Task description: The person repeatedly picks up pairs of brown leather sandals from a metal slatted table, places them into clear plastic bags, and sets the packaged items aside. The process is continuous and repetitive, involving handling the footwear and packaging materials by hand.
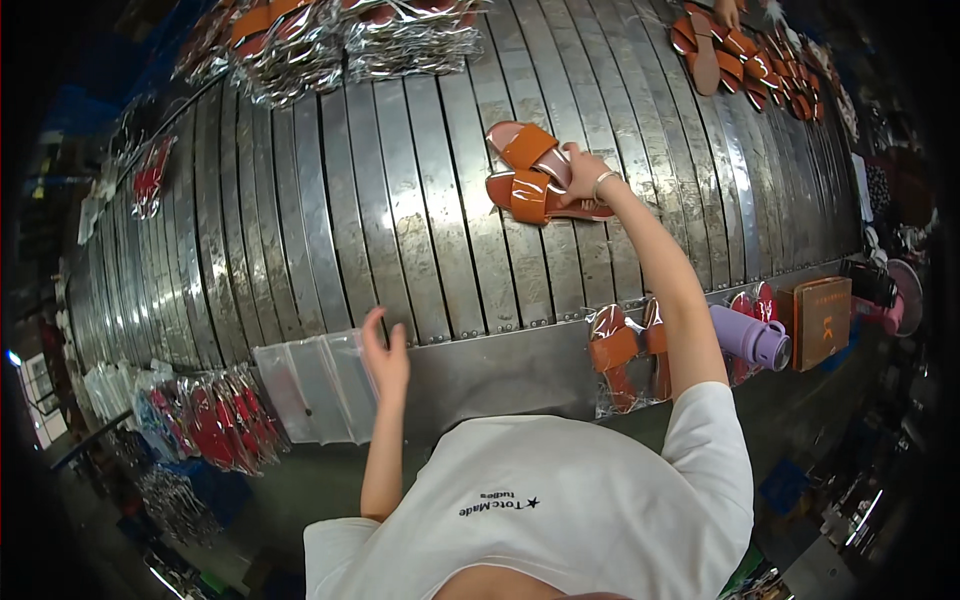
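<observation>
A pair of sandals (532,195) with orange-brown straps lies over the metal slats of the conveyor (430,200). My right hand (585,178), arm stretched forward, grips the sandals at their right end, with a light band round the wrist. Nothing is in my left hand (385,355); its thumb and fingers are apart. It is at the conveyor's near edge, beside the right side of a stack of clear plastic bags (310,390). Whether its fingers touch the bags I cannot tell.
Red bagged sandals (232,420) lie left of the bags. Brown bagged sandals (615,350), a purple bottle (745,335) and a brown box (822,318) sit on the near right. Wrapped stacks (410,40) stand at the far side; another person's hand (728,12) is near sandals at far right.
</observation>
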A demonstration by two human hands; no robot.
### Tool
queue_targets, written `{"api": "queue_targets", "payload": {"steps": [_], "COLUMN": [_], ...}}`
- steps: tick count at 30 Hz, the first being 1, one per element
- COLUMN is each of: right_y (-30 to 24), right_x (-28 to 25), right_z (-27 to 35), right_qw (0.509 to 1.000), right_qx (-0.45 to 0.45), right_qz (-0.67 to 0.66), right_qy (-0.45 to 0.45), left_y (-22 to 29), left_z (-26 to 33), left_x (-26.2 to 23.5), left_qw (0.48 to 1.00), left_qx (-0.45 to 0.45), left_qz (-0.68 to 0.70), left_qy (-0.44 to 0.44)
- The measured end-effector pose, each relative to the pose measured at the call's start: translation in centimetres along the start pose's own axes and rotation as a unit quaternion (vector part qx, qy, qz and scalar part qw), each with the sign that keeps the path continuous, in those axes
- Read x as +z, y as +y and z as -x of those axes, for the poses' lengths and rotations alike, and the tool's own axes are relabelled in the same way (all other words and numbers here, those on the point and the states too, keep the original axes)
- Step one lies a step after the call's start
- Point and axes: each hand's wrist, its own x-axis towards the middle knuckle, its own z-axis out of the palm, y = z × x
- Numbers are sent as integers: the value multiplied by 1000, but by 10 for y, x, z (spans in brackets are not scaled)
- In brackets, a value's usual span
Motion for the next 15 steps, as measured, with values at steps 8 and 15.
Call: {"api": "queue_targets", "payload": {"steps": [8, 15], "right_y": [-52, -166], "right_x": [73, 52], "right_z": [106, 266], "right_qw": [851, 635], "right_qx": [-9, -60], "right_qz": [-525, -763], "right_qy": [-24, -104], "left_y": [20, 9], "left_z": [2, 18], "left_x": [123, 70], "left_qw": [822, 656], "left_qx": [-321, -264], "left_qz": [431, 645], "left_qy": [-188, -290]}}
